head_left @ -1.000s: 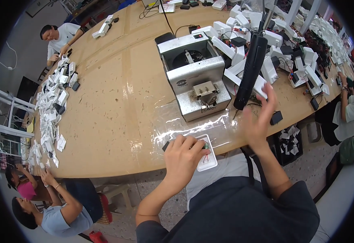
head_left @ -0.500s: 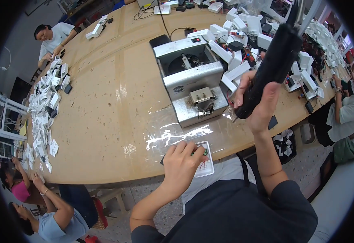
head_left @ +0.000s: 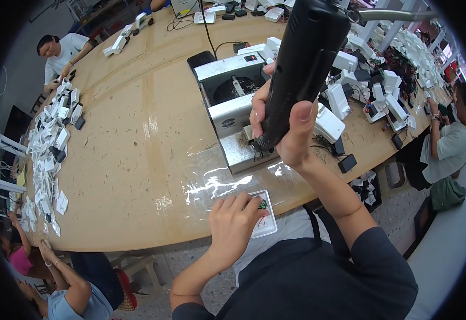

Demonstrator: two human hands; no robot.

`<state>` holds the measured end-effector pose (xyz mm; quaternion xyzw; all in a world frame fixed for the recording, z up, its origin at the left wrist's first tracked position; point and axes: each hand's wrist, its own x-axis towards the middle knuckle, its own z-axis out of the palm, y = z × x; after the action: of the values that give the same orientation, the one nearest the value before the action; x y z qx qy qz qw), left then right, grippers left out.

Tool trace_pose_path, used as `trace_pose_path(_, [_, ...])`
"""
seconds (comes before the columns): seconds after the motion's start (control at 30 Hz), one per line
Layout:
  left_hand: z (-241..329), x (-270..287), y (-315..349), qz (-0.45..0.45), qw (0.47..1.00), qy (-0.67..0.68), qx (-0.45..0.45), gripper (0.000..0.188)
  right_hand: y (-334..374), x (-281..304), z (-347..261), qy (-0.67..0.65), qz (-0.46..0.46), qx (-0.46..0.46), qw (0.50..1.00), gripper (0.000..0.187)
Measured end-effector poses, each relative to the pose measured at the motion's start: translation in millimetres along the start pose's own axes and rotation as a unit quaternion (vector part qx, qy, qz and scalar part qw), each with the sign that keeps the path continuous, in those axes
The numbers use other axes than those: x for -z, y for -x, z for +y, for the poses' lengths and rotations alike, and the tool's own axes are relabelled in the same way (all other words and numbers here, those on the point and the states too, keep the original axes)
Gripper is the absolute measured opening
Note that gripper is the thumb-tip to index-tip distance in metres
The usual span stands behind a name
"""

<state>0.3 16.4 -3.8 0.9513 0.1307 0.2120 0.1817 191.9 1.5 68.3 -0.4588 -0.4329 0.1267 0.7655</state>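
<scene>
My right hand (head_left: 291,130) is wrapped round a black electric screwdriver (head_left: 305,64), tilted with its lower end at the front of a metal screw feeder (head_left: 233,112). Whether its bit touches the feeder's outlet is hidden behind the tool and my fingers. Near the table's front edge, my left hand (head_left: 234,221) holds a white plastic housing (head_left: 266,228), its fingers curled over the far left side. Inside the housing a green circuit board (head_left: 263,205) and thin red wires show partly; my fingers cover the rest.
White housings and black adapters (head_left: 331,120) pile up right of the feeder. White parts (head_left: 46,165) line the table's left edge. Clear plastic sheeting (head_left: 211,181) lies before the feeder. Several people sit around the table (head_left: 131,186). A cable (head_left: 207,26) runs behind the feeder.
My right hand has carried the electric screwdriver left, from beside the screw feeder to its front. My left hand stays on the housing. The whole view has shifted slightly.
</scene>
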Motion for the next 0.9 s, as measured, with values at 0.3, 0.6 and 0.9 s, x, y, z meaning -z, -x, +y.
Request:
trace_pose_path(0.3, [2, 3, 2, -0.011, 0.999, 0.039, 0.024, 0.024, -3, 13, 10, -0.041, -0.133, 0.011, 0.99, 0.099])
trace_pose_path(0.6, [1, 0, 5, -0.008, 0.999, 0.038, 0.017, 0.022, 20, 15, -5, -0.03, -0.13, -0.055, 0.99, 0.102])
trace_pose_path(0.9, [3, -2, 8, -0.007, 0.998, 0.057, 0.038, 0.02, 85, 17, -15, -0.072, -0.192, -0.095, 0.974, 0.1])
